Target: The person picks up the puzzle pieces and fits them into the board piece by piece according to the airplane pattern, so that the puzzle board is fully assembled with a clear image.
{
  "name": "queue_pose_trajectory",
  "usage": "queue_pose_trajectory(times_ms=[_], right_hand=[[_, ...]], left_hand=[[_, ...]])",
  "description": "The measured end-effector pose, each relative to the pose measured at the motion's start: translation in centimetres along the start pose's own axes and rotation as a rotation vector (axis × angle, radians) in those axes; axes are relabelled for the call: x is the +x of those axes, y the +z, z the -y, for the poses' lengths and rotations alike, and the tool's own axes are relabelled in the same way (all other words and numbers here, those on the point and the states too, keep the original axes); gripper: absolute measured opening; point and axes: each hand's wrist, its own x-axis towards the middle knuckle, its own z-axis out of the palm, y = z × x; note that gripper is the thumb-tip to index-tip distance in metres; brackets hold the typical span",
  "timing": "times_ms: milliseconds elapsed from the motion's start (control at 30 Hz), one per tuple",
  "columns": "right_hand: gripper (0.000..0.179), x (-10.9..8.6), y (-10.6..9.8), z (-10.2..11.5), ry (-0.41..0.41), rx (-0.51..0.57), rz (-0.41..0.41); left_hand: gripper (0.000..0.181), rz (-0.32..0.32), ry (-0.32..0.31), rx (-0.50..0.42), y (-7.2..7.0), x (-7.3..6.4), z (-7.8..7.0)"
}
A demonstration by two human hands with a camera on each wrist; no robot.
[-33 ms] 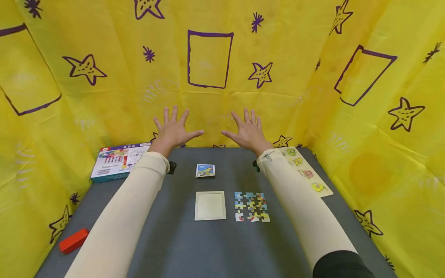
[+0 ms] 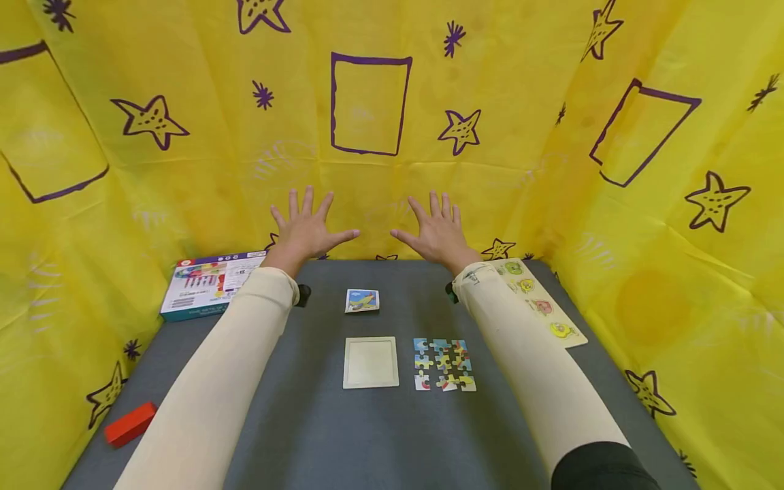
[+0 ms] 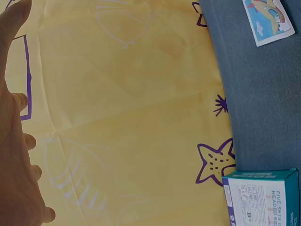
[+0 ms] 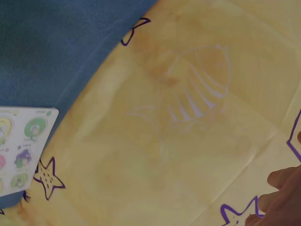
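Both arms reach forward over the far side of the table. My left hand (image 2: 304,231) is held up with fingers spread and touches nothing; in the left wrist view part of that hand (image 3: 19,141) shows at the left edge. My right hand (image 2: 436,235) is likewise raised, fingers fanned out, holding nothing. Below and between them lies a small picture card (image 2: 362,301) of a yellow airplane. Nearer sits a square, pale puzzle frame (image 2: 349,364) with nothing inside it. To its right, several loose jigsaw pieces (image 2: 444,363) lie in rough rows, picture side up.
A flat box (image 2: 202,286) lies at the back left, partly behind the left sleeve. A red block (image 2: 130,425) sits at the left edge. On the right is a board with fruit pictures (image 2: 542,306), partly covered by the right sleeve. Yellow curtains (image 2: 380,190) enclose the grey table (image 2: 331,435).
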Motion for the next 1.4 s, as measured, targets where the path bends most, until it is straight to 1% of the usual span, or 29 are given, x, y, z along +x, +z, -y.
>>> queue_pose_trajectory(times_ms=[167, 267, 333, 400, 433, 500, 600, 667, 767, 833, 867, 967, 1033, 1100, 1233, 1400], right_hand=[[0.084, -0.1, 0.0, -0.3, 0.002, -0.009, 0.006], [0.084, -0.2, 0.2, -0.4, -0.001, -0.025, 0.013], [0.081, -0.3, 0.5, -0.4, -0.018, -0.046, 0.029], [0.076, -0.5, 1.2, -0.6, -0.053, -0.066, 0.064], [0.072, -0.6, 1.8, -0.8, -0.08, -0.071, 0.089], [0.059, -1.1, 3.5, -1.4, -0.141, -0.09, 0.156], [0.041, -2.4, 6.8, -2.9, -0.218, -0.098, 0.264], [0.033, -3.5, 9.2, -3.9, -0.23, -0.092, 0.321], [0.026, -5.2, 12.0, -5.1, -0.22, -0.039, 0.377], [0.024, -6.2, 13.5, -5.6, -0.221, -0.007, 0.387], [0.023, -6.6, 14.2, -5.8, -0.226, 0.005, 0.387], [0.021, -7.6, 15.6, -6.2, -0.25, 0.005, 0.369], [0.022, -8.0, 16.2, -6.3, -0.26, -0.001, 0.353], [0.022, -8.4, 16.5, -6.4, -0.263, -0.002, 0.339], [0.02, -8.8, 16.8, -6.6, -0.263, 0.012, 0.312], [0.016, -9.1, 16.8, -6.7, -0.288, -0.001, 0.278]], left_hand=[[0.1, 0.002, 0.0, 0.006, 0.2, 0.1, -0.1], [0.101, 0.008, 0.003, 0.01, 0.6, 0.0, 0.2], [0.102, 0.014, 0.014, 0.011, 1.2, -0.1, 0.7], [0.101, 0.047, 0.039, 0.007, 2.3, -0.4, 1.3], [0.1, 0.076, 0.058, 0.004, 3.0, -0.7, 1.7], [0.098, 0.15, 0.108, 0.002, 5.0, -1.5, 2.5], [0.097, 0.293, 0.185, -0.028, 8.8, -3.2, 3.8], [0.097, 0.382, 0.213, -0.056, 11.5, -4.5, 4.6], [0.1, 0.488, 0.22, -0.099, 14.7, -6.5, 5.7], [0.1, 0.52, 0.216, -0.116, 16.1, -7.5, 6.2], [0.101, 0.523, 0.216, -0.126, 16.6, -8.0, 6.4], [0.1, 0.512, 0.218, -0.145, 17.8, -8.9, 6.6], [0.1, 0.51, 0.214, -0.152, 18.2, -9.2, 6.6], [0.101, 0.521, 0.207, -0.138, 18.6, -9.5, 6.5], [0.101, 0.535, 0.188, -0.12, 18.9, -9.7, 6.3], [0.102, 0.543, 0.17, -0.113, 18.8, -9.7, 5.7]])
